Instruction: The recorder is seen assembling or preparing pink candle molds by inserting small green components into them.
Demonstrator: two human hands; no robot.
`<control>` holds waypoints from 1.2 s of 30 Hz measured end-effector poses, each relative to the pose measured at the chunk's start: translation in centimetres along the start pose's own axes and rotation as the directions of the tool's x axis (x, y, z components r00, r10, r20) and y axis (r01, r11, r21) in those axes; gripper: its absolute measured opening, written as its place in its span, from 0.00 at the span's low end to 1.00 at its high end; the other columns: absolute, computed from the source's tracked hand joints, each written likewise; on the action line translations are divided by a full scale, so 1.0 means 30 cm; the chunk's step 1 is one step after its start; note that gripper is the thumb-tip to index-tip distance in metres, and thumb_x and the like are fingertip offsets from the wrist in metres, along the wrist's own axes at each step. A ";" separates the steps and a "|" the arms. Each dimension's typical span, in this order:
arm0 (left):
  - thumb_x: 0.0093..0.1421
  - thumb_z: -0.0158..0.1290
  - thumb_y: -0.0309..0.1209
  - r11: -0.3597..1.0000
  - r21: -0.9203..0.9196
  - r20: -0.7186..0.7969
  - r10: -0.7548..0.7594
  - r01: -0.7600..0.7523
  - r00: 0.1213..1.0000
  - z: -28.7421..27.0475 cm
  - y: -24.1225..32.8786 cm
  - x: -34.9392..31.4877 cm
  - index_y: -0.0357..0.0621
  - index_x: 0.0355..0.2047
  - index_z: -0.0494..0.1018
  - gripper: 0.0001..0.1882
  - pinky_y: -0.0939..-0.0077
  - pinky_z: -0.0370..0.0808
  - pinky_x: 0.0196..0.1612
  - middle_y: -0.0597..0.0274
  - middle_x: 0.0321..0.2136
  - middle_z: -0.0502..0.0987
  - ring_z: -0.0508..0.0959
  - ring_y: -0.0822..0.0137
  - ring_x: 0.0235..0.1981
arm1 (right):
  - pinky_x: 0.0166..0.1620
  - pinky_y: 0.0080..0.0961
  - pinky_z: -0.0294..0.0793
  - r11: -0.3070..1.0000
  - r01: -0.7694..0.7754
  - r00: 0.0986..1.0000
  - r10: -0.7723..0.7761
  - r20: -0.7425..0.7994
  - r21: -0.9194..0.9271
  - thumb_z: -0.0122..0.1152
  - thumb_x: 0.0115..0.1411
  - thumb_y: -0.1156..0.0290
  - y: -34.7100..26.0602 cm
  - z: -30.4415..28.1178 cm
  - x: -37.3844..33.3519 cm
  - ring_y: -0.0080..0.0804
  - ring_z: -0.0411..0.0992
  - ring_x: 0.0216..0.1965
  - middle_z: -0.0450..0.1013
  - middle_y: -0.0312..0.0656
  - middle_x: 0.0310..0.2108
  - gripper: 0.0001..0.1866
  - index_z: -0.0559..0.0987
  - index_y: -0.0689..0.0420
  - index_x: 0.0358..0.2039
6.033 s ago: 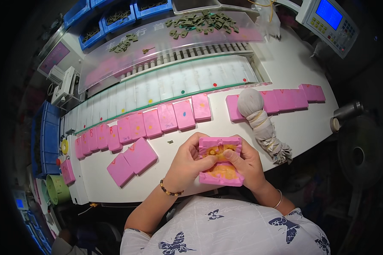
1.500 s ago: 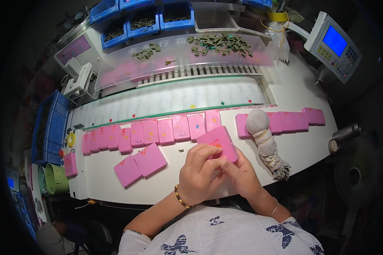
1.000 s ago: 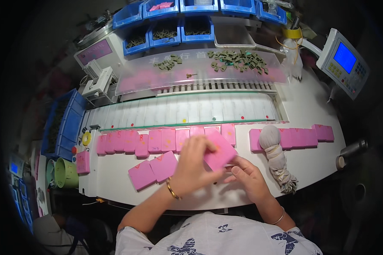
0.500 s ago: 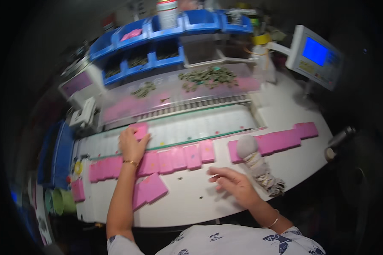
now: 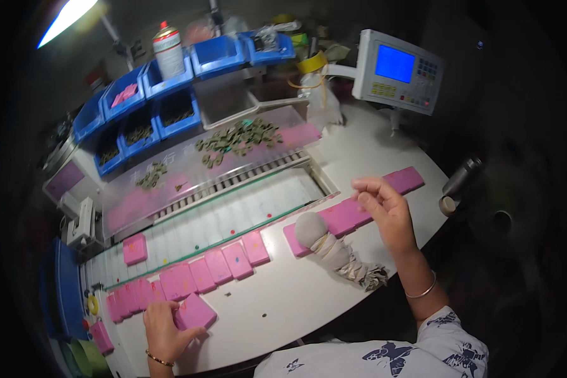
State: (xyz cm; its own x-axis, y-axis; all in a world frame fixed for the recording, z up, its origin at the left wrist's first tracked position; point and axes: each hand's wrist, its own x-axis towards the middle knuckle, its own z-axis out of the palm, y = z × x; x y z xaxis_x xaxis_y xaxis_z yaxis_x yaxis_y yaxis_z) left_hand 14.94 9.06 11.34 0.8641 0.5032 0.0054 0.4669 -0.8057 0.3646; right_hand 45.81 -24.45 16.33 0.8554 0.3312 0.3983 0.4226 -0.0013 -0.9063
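My left hand (image 5: 167, 334) is at the near left of the white table, its thumb and fingers around the left corner of a flat pink block (image 5: 196, 311). Behind it stretches a slanted row of pink blocks (image 5: 201, 274) with small coloured marks. One more pink block (image 5: 134, 250) lies by itself on the pale, glass-edged strip. My right hand (image 5: 390, 217) is raised over the right-hand row of pink blocks (image 5: 340, 217), with nothing in it and its fingers loosely bent. Beside that row rests a cloth-wrapped tool with a round grey head (image 5: 310, 230).
Blue bins (image 5: 170, 85) stand at the back, one bearing a spray can (image 5: 169, 51). Small greenish parts (image 5: 239, 140) lie on a clear sloped tray. A control panel (image 5: 397, 72) with a blue screen rises at the right, near a dark cylinder (image 5: 463, 176).
My left hand has let go of the block on the strip and come back to the near block. My right hand has moved right and up. The view has turned.
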 end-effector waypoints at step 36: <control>0.71 0.41 0.32 0.649 -0.758 0.099 0.205 -0.060 0.974 0.257 0.307 0.123 0.36 0.47 0.70 0.13 0.69 0.68 0.43 0.55 0.34 0.72 0.70 0.62 0.36 | 0.31 0.26 0.73 0.579 0.768 0.570 -0.426 0.703 -0.272 0.60 0.48 0.73 0.039 0.365 -0.379 0.35 0.69 0.32 0.68 0.41 0.30 0.07 0.73 0.57 0.29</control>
State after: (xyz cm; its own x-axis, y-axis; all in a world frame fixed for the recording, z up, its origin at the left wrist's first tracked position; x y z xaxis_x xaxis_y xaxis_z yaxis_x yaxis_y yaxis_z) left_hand 23.87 1.10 7.54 0.9558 0.2937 -0.0120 0.1089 -0.3159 0.9425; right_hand 33.28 -17.87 9.20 0.0967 0.8526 0.5135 0.9835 -0.0028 -0.1807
